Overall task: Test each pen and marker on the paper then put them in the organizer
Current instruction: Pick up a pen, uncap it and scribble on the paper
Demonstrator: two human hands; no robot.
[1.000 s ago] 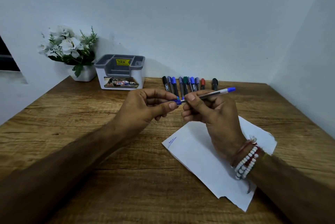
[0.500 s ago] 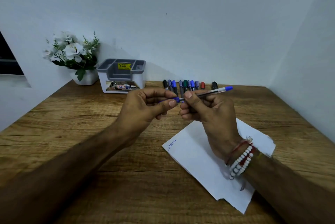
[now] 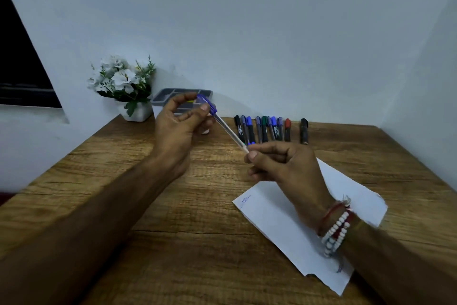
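A clear-barrelled blue pen (image 3: pixel 228 129) with a blue cap slants between my hands above the desk. My left hand (image 3: pixel 179 126) pinches its capped end, right in front of the grey and white organizer (image 3: pixel 166 94), which it mostly hides. My right hand (image 3: pixel 284 163) grips the pen's other end between thumb and forefinger. Below my right hand lies the white paper (image 3: pixel 272 218), with a small blue scribble near its left corner. Several markers (image 3: pixel 264 129) lie in a row at the back of the desk, and a black marker (image 3: pixel 304 131) lies a little apart on their right.
A white pot of white flowers (image 3: pixel 123 84) stands at the back left beside the organizer. Walls close the wooden desk (image 3: pixel 173 243) at the back and right. A dark window opening sits at far left.
My left hand has risen toward the organizer with the pen's capped end. The pen now slants up-left instead of up-right. My right hand has shifted to the pen's lower end.
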